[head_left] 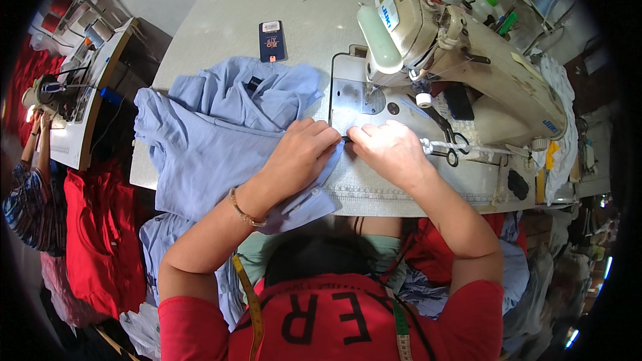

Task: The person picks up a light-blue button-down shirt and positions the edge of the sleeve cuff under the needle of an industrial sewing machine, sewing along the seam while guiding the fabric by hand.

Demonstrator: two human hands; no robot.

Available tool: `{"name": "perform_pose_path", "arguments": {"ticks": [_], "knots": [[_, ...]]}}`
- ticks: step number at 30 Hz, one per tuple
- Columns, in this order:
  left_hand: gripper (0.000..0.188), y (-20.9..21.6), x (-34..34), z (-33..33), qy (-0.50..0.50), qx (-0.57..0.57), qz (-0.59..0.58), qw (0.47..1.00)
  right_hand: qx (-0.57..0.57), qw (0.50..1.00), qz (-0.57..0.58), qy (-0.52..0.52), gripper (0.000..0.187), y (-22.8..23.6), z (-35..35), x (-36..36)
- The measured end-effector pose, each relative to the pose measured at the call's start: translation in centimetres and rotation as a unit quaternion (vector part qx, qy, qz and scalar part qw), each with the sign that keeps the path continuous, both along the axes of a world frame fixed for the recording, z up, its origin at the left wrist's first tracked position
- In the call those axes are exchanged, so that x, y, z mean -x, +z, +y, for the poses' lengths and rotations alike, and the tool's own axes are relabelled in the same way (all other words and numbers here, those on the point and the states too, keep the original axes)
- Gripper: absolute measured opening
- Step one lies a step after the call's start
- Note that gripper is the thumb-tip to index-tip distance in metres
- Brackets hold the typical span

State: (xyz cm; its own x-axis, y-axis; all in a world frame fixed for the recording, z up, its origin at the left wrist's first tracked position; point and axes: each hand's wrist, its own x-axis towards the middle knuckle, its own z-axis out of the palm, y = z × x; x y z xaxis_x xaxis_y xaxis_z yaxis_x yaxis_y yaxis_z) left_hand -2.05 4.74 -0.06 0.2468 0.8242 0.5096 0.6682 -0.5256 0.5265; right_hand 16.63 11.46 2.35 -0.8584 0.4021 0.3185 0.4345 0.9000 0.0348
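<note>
A light blue shirt (214,140) lies bunched on the sewing table, its front edge hanging over the table's near side. My left hand (307,150) is closed on the shirt's right edge, fingers pinched together. Close beside it, my right hand (391,150) is closed too, with its fingertips almost meeting the left ones. A small dark thing (346,138) shows between the two sets of fingertips; its kind is too small to tell. Just beyond my hands stands the sewing machine (481,60), its needle over the metal plate (351,95).
Black-handled scissors (445,127) and a dark phone-like slab (458,102) lie right of my hands. A dark hang tag (272,41) lies behind the shirt. Red garments (100,234) hang at the left, where another person's hands (41,124) work at a second machine.
</note>
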Motion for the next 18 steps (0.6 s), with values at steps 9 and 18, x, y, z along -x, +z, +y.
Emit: {"name": "perform_pose_path", "arguments": {"ticks": [9, 18], "knots": [[0.011, 0.14, 0.1, 0.05, 0.005, 0.011, 0.006, 1.0, -0.021, 1.0, -0.011, -0.014, 0.016, -0.15, -0.1, -0.03], [0.012, 0.18, 0.07, -0.04, 0.004, 0.013, 0.003, 1.0, -0.014, 0.998, -0.044, -0.045, 0.016, -0.72, -0.6, 0.12]]}}
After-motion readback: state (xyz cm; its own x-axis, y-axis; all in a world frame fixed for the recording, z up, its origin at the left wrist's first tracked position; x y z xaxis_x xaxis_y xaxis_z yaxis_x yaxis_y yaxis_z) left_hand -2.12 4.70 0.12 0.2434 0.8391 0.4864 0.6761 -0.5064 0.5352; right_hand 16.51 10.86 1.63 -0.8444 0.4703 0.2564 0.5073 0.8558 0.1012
